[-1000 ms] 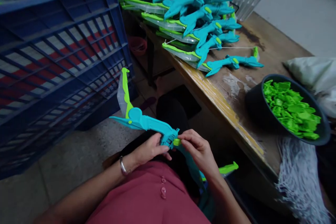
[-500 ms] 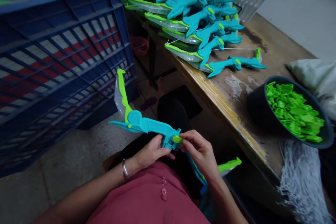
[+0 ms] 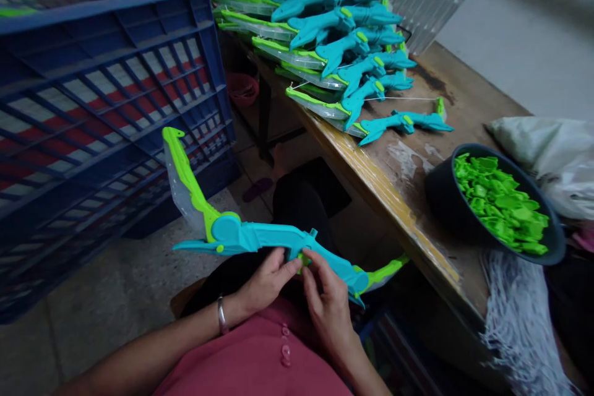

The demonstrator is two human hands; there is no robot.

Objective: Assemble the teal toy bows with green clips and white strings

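Observation:
A turquoise toy bow with lime-green limbs lies across my lap, its left limb rising toward the crate. My left hand is closed round the bow's middle from below, thumb on the near side. Against that middle, the fingers of my right hand pinch a small green plastic piece. My fingertips partly cover the piece, so I cannot tell how deep it sits in the bow.
Several similar bows are piled on the wooden table, some strung. A dark bowl holds green plastic pieces. Below it hangs a bundle of white strings. A blue crate stands at left; a pale bag lies at right.
The bow has turned and its right limb has come up into view beyond my right hand. My right hand has moved left and down, with the green piece now at the bow's near side.

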